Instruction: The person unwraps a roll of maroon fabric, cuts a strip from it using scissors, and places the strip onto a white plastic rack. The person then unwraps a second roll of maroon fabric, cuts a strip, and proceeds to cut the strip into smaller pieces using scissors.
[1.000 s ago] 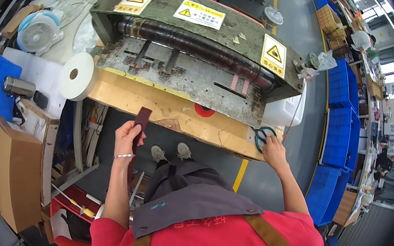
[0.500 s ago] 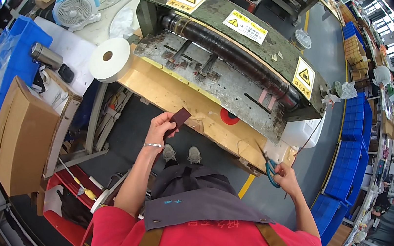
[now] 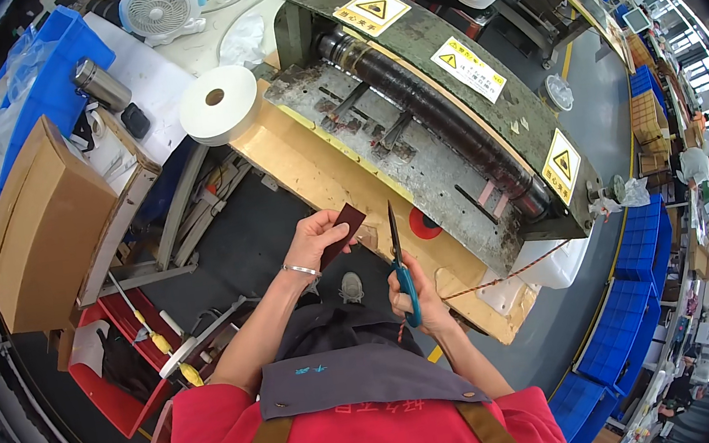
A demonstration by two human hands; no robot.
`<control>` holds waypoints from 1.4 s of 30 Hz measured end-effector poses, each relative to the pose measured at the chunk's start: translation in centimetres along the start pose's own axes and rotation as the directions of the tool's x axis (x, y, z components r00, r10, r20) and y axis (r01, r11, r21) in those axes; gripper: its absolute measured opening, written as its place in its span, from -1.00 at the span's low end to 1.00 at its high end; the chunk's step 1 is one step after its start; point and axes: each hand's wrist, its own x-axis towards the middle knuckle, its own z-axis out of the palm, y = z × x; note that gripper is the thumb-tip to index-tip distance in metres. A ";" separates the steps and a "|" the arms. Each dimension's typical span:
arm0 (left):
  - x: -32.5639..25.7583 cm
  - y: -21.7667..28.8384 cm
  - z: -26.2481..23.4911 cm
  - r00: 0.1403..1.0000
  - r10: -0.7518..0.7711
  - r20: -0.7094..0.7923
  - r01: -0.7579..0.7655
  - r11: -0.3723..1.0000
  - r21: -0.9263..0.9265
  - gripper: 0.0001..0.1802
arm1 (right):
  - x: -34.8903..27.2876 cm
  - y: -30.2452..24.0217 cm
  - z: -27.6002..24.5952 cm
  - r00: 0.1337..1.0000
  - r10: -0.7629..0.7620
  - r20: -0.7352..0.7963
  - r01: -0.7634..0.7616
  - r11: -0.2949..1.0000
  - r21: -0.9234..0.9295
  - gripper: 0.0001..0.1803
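In front of my body, my left hand (image 3: 310, 245) pinches a flat dark maroon strip (image 3: 349, 219) between thumb and fingers, its upper end sticking out. My right hand (image 3: 425, 288) is wrapped round the teal handles of a pair of scissors (image 3: 406, 279). Their dark blades point up and away from me, just right of the strip and apart from it. The blades look nearly together. A red and dark twisted cord (image 3: 503, 278) runs from near the scissors toward the machine's right end.
Ahead stands a green roller press (image 3: 428, 97) with a worn metal bed and a wooden ledge (image 3: 339, 170). A white tape roll (image 3: 219, 105) sits at the ledge's left end. Cardboard boxes (image 3: 46, 233) are on the left, blue bins (image 3: 620, 326) on the right. A person sits beyond the press.
My right hand has brought the scissors left and inward, from the ledge's right end to beside the strip. My left hand has shifted slightly right and nearer, still holding the strip.
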 end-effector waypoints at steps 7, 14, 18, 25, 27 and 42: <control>0.5 -0.4 0.4 0.998 -0.051 -0.032 0.054 0.995 0.080 -0.84 | 1.9 0.6 1.0 0.995 -0.073 -0.065 0.034 0.882 -0.469 -0.38; 0.7 -0.6 0.8 0.995 -0.097 -0.020 0.099 0.985 0.143 -0.85 | 3.0 0.9 0.7 0.990 -0.098 -0.104 0.026 0.838 -0.545 -0.39; 0.9 -1.1 0.9 0.993 -0.119 0.002 0.117 0.978 0.173 -0.85 | 3.4 1.5 0.4 0.985 -0.139 -0.101 0.065 0.847 -0.528 -0.42; 1.0 -0.9 1.5 0.991 -0.135 0.000 0.133 0.974 0.186 -0.84 | 3.6 1.7 0.2 0.974 -0.206 -0.096 0.114 0.808 -0.578 -0.43; 1.0 -1.0 1.5 0.990 -0.143 0.003 0.140 0.972 0.190 -0.84 | 3.1 0.9 0.8 0.976 -0.150 -0.157 0.029 0.807 -0.589 -0.46; 1.1 -1.1 1.6 0.987 -0.160 -0.006 0.158 0.964 0.213 -0.84 | 2.2 2.0 0.3 0.957 -0.128 -0.259 -0.022 0.862 -0.506 -0.71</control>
